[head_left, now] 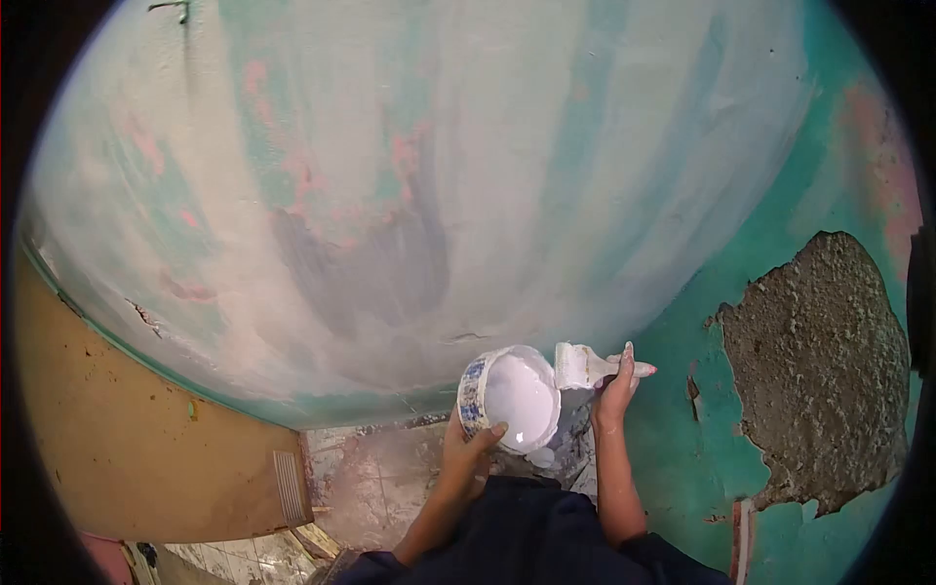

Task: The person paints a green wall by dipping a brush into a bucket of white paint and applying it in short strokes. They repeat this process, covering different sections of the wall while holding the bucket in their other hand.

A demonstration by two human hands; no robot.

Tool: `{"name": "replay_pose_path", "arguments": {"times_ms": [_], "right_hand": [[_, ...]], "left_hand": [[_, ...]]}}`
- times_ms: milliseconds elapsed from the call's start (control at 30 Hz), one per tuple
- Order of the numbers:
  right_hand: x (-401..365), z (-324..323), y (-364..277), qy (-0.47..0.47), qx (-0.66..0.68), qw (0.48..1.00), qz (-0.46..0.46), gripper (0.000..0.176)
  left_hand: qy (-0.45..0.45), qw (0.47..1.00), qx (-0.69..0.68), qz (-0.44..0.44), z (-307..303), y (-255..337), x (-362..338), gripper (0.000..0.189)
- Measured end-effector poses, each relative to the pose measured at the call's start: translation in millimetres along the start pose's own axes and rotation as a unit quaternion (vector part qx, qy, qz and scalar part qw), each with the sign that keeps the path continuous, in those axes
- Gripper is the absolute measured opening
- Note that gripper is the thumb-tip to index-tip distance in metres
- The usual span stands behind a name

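Observation:
My left hand (470,450) grips a round tub of white paint (472,390) by its near left side, thumb over the rim. The white paint (519,400) inside shows a smooth surface, and drips coat the rim. In my right hand (615,395) is a paintbrush (591,367), held by its handle with the white-coated bristles pointing left. The bristle end is right at the tub's right rim. Ahead stands a wall (507,195) with streaky white paint over green, pink and grey patches.
To the right, a green wall (682,429) has a large patch of bare rough plaster (824,370). A tan panel (166,419) with a vent grille stands at left. Below lies a paint-spattered tiled floor (375,478). A nail or hook (175,10) sticks out at top left.

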State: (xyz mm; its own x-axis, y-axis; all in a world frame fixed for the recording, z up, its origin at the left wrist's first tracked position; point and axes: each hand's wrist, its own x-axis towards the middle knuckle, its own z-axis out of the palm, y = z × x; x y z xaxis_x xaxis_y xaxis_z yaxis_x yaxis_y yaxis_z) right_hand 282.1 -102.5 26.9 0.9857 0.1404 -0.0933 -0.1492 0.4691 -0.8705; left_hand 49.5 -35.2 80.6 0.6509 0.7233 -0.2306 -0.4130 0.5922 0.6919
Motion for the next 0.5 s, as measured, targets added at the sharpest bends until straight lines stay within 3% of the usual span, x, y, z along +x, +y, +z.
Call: {"name": "replay_pose_path", "arguments": {"times_ms": [33,233,367,500], "right_hand": [[-5.0,7.6,5.1,0.034,-0.029,0.999,-0.009,0.023],[-2.6,36.3,9.7,0.009,-0.058,0.997,-0.054,0.027],[0.3,100.8,-33.2,0.041,0.041,0.990,-0.128,0.026],[10.6,128.3,-27.6,0.038,0.090,0.978,-0.182,0.026]], "left_hand": [[-0.004,1.000,0.001,0.003,-8.5,8.3,-2.1,0.063],[-0.017,0.997,-0.058,-0.045,-55.2,57.4,-17.2,0.066],[-0.019,0.999,0.001,-0.040,-87.9,76.0,-21.6,0.063],[-0.004,0.998,-0.034,-0.056,-114.4,91.6,-23.4,0.063]]}}
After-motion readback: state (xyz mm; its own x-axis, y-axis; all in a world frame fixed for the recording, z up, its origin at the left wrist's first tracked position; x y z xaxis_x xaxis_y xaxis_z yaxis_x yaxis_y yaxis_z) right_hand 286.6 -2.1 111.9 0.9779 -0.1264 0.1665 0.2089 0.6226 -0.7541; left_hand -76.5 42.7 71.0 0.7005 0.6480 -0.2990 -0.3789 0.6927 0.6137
